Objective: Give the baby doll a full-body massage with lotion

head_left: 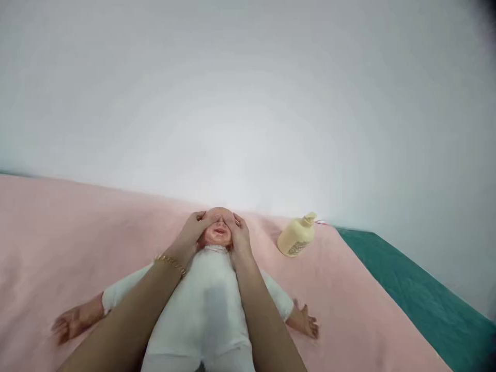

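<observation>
A baby doll (pixel 209 294) with a soft white body lies on its back, its head towards the wall and its arms spread to both sides. My left hand (pixel 191 230) cups one side of the doll's head, its thumb lying across the eye area. On the other side, my right hand (pixel 241 236) holds the head the same way, thumb over the other eye. Between the thumbs the doll's nose and open mouth show; its eyes are covered. Some of my fingers are hidden behind the head. A gold chain bracelet (pixel 170 263) is on my left wrist.
A pale yellow pump bottle (pixel 295 238) stands to the right of the doll's head, on the pink cloth (pixel 349 310). Green material (pixel 418 284) shows beyond the cloth's right edge. A plain whitish wall (pixel 248 103) rises directly behind.
</observation>
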Demonstrator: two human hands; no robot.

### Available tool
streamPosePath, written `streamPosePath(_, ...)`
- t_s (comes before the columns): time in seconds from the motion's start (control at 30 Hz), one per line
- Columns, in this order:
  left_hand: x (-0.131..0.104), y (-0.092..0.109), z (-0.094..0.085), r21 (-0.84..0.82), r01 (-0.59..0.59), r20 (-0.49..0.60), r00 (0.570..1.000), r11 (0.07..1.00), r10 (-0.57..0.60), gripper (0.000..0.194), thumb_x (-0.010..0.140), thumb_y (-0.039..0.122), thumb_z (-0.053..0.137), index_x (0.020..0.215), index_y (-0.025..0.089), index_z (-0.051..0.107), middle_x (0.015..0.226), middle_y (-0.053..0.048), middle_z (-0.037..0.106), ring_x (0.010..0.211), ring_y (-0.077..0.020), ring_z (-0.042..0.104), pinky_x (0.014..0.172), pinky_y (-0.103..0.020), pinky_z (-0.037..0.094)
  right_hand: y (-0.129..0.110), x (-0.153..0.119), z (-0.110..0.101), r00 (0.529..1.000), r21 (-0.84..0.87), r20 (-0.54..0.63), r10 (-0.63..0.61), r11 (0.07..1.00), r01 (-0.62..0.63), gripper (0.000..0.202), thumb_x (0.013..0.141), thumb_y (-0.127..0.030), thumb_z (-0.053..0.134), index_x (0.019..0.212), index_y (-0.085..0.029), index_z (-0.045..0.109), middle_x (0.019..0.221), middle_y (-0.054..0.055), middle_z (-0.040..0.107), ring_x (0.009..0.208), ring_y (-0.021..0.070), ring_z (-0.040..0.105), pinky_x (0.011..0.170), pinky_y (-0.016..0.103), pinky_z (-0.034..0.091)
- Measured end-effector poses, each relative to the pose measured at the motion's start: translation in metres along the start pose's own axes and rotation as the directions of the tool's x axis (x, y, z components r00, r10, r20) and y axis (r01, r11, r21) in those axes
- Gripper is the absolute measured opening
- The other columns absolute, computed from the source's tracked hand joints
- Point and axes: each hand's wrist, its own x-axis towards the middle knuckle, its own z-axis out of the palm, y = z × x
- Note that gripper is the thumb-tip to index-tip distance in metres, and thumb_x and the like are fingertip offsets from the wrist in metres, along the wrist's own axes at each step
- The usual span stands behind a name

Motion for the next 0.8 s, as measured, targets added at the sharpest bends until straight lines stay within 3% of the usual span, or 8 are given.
streamPosePath(0.13,-0.0003,0.0017,0.0004,-0.004,0.017,-0.041,0.999,1.000,-0.017,0.047,0.053,0.026,0.090,0.090,0.012,0.065,0.081,-0.010,0.072,0.075,-0.0231,0.069,0.066,-0.030,0.055,0.0028,0.0025,0.0006,1.000,-0.002,-0.015,0.005,1.000,-0.005,0.056,0.063,-0.032,0.077,0.113,-0.018,0.055,0.117,0.010,0.064,0.097,0.0229,0.067,0.081,0.032,0.057)
streamPosePath(0.47,-0.0061,0.0080,0.0047,-0.014,0.076,-0.103,0.992,0.997,-0.077,0.027,0.076,0.017,0.075,0.099,0.013,0.063,0.082,-0.007,0.071,0.064,-0.0154,0.066,0.060,-0.025,0.054,0.0060,0.0021,0.0013,0.999,0.005,-0.034,-0.014,1.000,0.014,0.046,0.067,-0.031,0.073,0.109,-0.020,0.058,0.107,0.006,0.067,0.096,0.0209,0.067,0.083,0.033,0.056)
streamPosePath(0.8,-0.0060,0.0042,0.0057,-0.062,0.049,-0.140,0.989,0.997,-0.057,0.018,0.083,0.024,0.069,0.098,0.015,0.063,0.086,-0.006,0.071,0.070,-0.0144,0.066,0.065,-0.024,0.055,0.0075,0.0071,0.0007,0.998,0.032,-0.060,0.001,0.999,0.001,0.031,0.074,-0.033,0.065,0.103,-0.022,0.064,0.106,0.004,0.069,0.099,0.0199,0.066,0.086,0.033,0.055)
